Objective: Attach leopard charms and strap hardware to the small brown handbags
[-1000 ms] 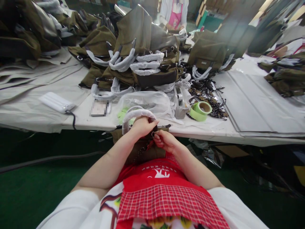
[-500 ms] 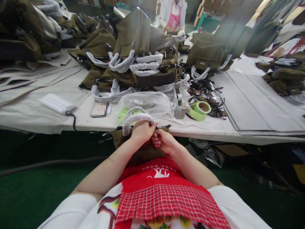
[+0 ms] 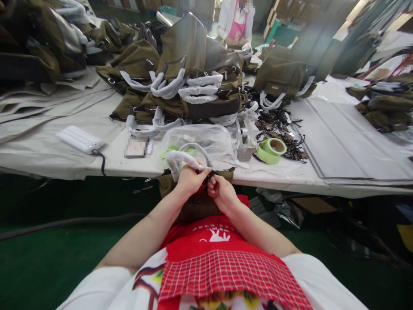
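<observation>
An olive-brown handbag (image 3: 166, 184) rests against the front of my red apron, at the table's edge. Its handles are covered in white wrapping, and the nearer handle (image 3: 176, 158) arches up beside my left hand (image 3: 191, 180). That hand is closed around the handle's right end, with the thumb pointing right. Close beside it, my right hand (image 3: 222, 191) has its fingers curled in a pinch at a small dark piece by the handle's end. The fingers hide most of that piece, so its kind is unclear.
Olive bags (image 3: 180, 47) with wrapped handles are piled at the back. Near the table's front lie a clear plastic bag (image 3: 213, 137), a green tape roll (image 3: 271, 150), dark tassel-like strands (image 3: 292, 144) and a white power bank (image 3: 79, 138) with a cable. A co-worker (image 3: 237, 21) stands across the table.
The nearer handle has tilted, its right end now lower, and the farther handle shows more to the right. Both hands stay close together at the handle's end, having shifted only slightly.
</observation>
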### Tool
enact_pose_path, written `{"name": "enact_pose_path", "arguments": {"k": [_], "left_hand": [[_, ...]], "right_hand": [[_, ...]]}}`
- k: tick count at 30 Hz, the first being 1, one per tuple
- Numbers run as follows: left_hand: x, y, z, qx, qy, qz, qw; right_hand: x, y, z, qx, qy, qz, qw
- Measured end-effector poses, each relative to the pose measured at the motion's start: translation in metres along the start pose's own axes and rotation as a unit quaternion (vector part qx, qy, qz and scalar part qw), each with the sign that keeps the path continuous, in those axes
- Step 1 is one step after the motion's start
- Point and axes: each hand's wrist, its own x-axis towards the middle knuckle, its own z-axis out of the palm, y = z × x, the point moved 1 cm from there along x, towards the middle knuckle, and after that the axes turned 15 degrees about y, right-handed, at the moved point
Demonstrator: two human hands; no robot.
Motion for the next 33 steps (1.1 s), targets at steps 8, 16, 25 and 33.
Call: {"name": "enact_pose_path", "arguments": {"k": [8,16,25,33], "left_hand": [[-0.005,0.016,0.000,0.098,-0.075,0.107,0.987],[-0.013,0.016,0.008,0.039,-0.004,0.008,0.999],[-0.014,-0.005,0.015,-0.179,-0.003,-0.191,0.965],[-0.027,0.000,0.005,0.009,0.000,0.114,0.993]], "right_hand": [[0.013,0.003,-0.013,-0.080,0.004,-0.060,0.995],[0.010,0.016,-0.010,-0.052,0.042,-0.141,0.988],[0.007,0.019,-0.010,-0.065,0.037,-0.182,0.980],[0.008,0.004,-0.015,-0.058,-0.008,-0.037,0.998]]}}
